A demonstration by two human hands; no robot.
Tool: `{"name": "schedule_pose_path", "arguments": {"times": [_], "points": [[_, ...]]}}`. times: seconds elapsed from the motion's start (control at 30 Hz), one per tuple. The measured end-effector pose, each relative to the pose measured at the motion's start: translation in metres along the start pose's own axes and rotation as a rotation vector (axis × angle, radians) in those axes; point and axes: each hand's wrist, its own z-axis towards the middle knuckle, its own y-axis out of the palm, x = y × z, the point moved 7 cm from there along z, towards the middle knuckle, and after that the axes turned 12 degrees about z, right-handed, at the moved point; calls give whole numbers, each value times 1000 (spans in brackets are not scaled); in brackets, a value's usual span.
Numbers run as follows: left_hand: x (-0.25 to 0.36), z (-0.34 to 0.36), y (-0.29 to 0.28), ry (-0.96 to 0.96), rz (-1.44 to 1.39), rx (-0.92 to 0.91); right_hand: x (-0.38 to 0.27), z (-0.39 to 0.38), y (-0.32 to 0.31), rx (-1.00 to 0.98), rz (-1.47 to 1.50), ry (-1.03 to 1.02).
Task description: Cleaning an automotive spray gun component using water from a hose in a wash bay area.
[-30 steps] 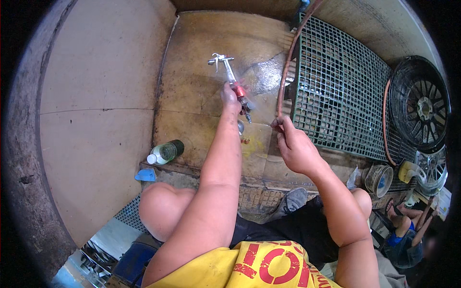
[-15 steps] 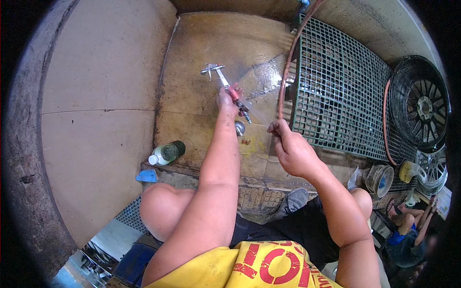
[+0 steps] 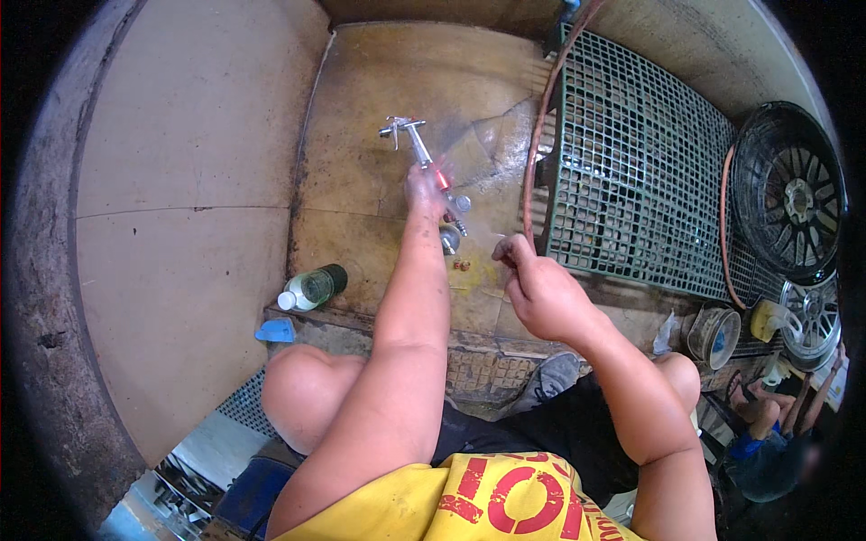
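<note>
Spray gun is held in L hand, up off the brown board, approx. mid-pic; its fingers are wrapped round the lower part of the gun, below the silver stem, though partly hidden and blurred.

Key relation: gun is placed up & left of the R hand's fingers, with a gap between, no contact seen. Its long axis is slanted, head at upper L, tail end pointed down to lower R, i.e. roughly toward R hand. L hand is obv. nearer, being on the gun; R hand is set lower & to the right.

Reddish-brown hose is run down from the top edge to R hand; its lower end is gripped there by narrow, curled fingers, exact pinch partly hidden.

Near L wrist, on the board: round metal cup, w/ small brass bits just below. Farther out: white-capped bottle lying on its side to the L, blue scrap near it; green grate to the R of hose, black wheel past that.
</note>
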Motion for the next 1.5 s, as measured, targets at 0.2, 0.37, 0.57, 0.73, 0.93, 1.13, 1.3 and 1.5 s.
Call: {"name": "schedule_pose_path", "arguments": {"times": [0.2, 0.37, 0.57, 0.73, 0.93, 1.13, 1.3, 1.5], "points": [[2, 3, -7, -25, -64, 18, -5, -1, -8, 55, 40, -40], [4, 6, -8, -42, -132, -19, -9, 0, -8, 30, 41, -5], [8, 4, -7, 10, -40, 12, -10, 0, -7, 52, 57, -83], [8, 0, -7, -20, -78, 39, -8, 1, -10, 41, 41, -12], [6, 1, -4, -3, -57, -12, -3, -2, -8, 32, 42, -50], [11, 12, -17, 4, -102, 47, -14, 1, -21, 42, 60, 9], [1, 2, -3, -11, -71, -1, -8, -2, -18, 24, 36, 14], [17, 7, -15, 70, -61, 6, -13, 2, -16, 52, 53, -40]]}}
